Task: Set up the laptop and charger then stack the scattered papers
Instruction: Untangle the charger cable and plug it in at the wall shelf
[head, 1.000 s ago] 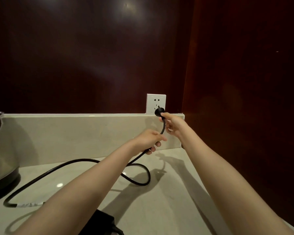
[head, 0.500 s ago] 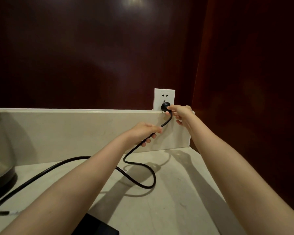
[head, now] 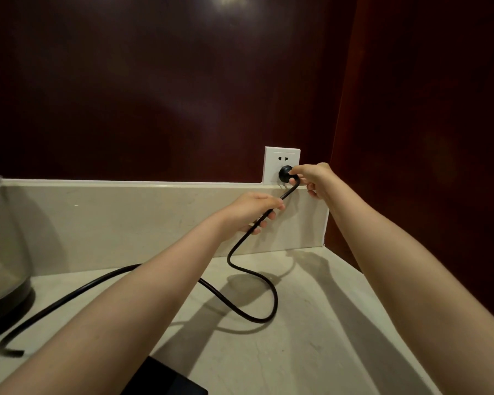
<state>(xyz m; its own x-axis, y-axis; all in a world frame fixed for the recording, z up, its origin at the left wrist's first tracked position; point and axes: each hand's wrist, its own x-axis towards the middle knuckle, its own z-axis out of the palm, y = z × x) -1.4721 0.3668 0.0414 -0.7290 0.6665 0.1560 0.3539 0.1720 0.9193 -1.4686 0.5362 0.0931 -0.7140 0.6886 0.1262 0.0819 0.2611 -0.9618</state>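
The wall is dark red and shiny (a light spot glows up top). Below sits a pale stone tabletop with a low back edge.

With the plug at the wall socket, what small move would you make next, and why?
Probably press the plug firmly in with the right hand: it sits at the socket, seating unclear, while the left hand holds the cable.

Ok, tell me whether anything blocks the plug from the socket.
Nothing visible does. The right hand holds the plug against the lower half of the socket; the left hand grips the cord below it.
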